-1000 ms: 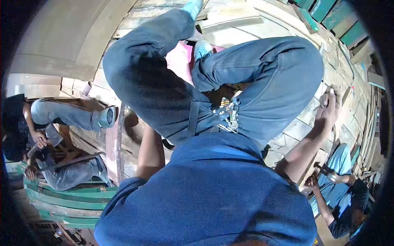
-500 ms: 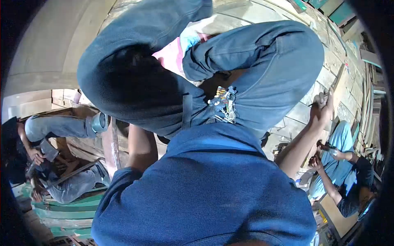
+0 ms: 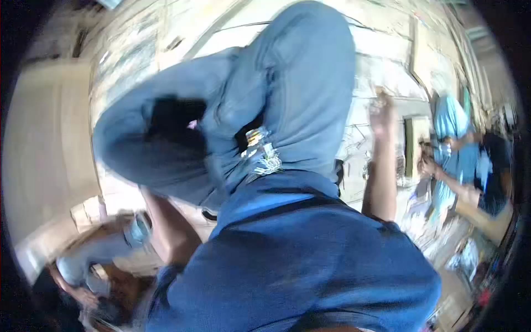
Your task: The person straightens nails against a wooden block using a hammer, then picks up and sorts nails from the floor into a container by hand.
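Observation:
My right arm reaches forward beside my bent right leg [image 3: 310, 83]. At its end my right hand [image 3: 381, 108] is over the pale floor, smeared by motion, so I cannot make out its fingers or anything in them. Of my left arm only the forearm [image 3: 172, 229] shows, leading under my left leg [image 3: 149, 127], which hides the hand. A bunch of keys and beaded trinkets [image 3: 265, 157] hangs at the waist of my trousers, below my blue shirt [image 3: 298, 260].
A seated person [image 3: 456, 157] in light blue trousers is at the right, hands together, near an upright wooden piece [image 3: 416, 144]. Another person's legs [image 3: 88, 265] show at lower left. A large brown panel [image 3: 50, 149] stands at the left.
The whole view has turned and blurred. My legs appear further left, my right knee pointing more forward. My right hand has moved left in view, away from the wooden strip it was beside.

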Available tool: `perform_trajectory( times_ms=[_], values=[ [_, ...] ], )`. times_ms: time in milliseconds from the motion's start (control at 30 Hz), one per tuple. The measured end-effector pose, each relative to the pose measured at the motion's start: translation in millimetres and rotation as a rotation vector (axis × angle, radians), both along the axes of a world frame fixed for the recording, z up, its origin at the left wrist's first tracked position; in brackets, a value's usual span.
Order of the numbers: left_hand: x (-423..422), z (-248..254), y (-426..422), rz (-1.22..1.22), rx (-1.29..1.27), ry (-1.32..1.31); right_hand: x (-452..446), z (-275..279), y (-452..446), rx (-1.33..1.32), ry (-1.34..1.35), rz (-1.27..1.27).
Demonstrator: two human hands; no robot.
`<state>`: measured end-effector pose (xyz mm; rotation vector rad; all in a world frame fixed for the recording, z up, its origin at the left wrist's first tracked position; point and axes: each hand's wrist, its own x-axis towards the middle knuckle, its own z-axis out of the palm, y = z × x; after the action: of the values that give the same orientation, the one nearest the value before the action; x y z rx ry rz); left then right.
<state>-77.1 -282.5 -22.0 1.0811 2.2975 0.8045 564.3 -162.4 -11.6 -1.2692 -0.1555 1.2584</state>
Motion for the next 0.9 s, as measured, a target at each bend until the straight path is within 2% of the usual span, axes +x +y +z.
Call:
perform_trajectory(
  times_ms=[33, 100, 133, 233, 300, 367, 433, 467, 500, 533, 567, 633, 700, 767, 800, 833, 900],
  values=[
    [-13, 3, 7, -0.014, -0.014, -0.002, -13, 6, -13, 0.034, 0.032, 0.056],
    [-35, 19, 21, -0.039, -0.048, 0.005, -17, -9, -47, -0.009, -0.191, 0.190],
    [-45, 27, 28, -0.043, -0.063, 0.010, -15, -13, -60, -0.028, -0.206, 0.127],
    [-65, 47, 56, -0.066, -0.108, 0.033, -5, -28, -95, -0.176, -0.431, 0.372],
    [-80, 72, 82, -0.078, -0.139, 0.066, -12, -23, -115, -0.221, -0.357, 0.238],
    [-94, 92, 114, -0.092, -0.156, 0.095, -7, -28, -131, -0.354, -0.590, 0.358],
    [-92, 113, 151, -0.117, -0.174, 0.122, 9, -51, -152, -0.328, -0.891, 0.239],
    [-86, 116, 166, -0.124, -0.183, 0.118, 23, -51, -162, -0.425, -0.948, 0.183],
    [-74, 115, 173, -0.124, -0.202, 0.113, 37, -50, -168, -0.433, -1.156, 0.116],
    [-51, 116, 184, -0.127, -0.149, 0.091, 49, -38, -174, -0.424, -0.924, -0.003],
    [-38, 116, 193, -0.128, -0.093, 0.068, 66, -35, -182, -0.468, -1.147, -0.033],
    [-43, 105, 198, -0.179, -0.119, 0.003, 99, -29, -203, -0.502, -1.278, -0.106],
    [-58, 85, 195, -0.312, -0.184, 0.106, 131, -39, -232, -0.715, -1.527, -0.093],
    [-69, 66, 189, -0.374, -0.198, 0.200, 139, -38, -241, -0.836, -1.617, -0.080],
    [-73, 62, 188, -0.407, -0.269, 0.161, 137, -34, -240, -0.803, -1.400, -0.091],
    [-75, 62, 185, -0.439, -0.340, 0.122, 138, -29, -240, -0.812, -1.402, -0.084],
    [-70, 67, 179, -0.465, -0.367, 0.210, 131, -26, -234, -1.107, -1.548, 0.125]
  ],
)
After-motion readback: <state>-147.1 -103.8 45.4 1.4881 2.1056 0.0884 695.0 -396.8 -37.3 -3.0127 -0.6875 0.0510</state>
